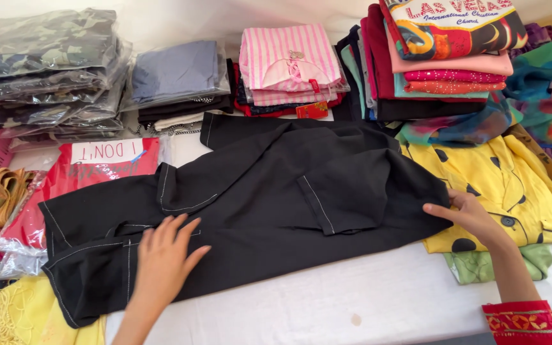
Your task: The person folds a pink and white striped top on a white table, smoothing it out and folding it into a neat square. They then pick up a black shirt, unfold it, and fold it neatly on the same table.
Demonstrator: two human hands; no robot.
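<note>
Black cloth with white stitching, a folded garment (276, 191), lies across the middle of the white table (365, 300). One left hand (164, 259) lies flat on its left part, fingers spread apart and pressing down, gripping nothing. One right hand (467, 214) touches the garment's right edge with fingers close together; I cannot tell if it pinches the cloth. A red sleeve cuff with gold trim (524, 321) shows at the wrist, cut off by the bottom edge.

Just beside the right hand lies one yellow top with black dots and buttons (506, 185), partly under the black garment. One green cloth (480, 265) peeks out below it. Behind are one pink striped folded pile (289, 61), one tall pile of bright folded clothes (442, 57), and one stack of clothes in clear plastic bags (46, 64). One red packet (97, 169) is half hidden at the left.
</note>
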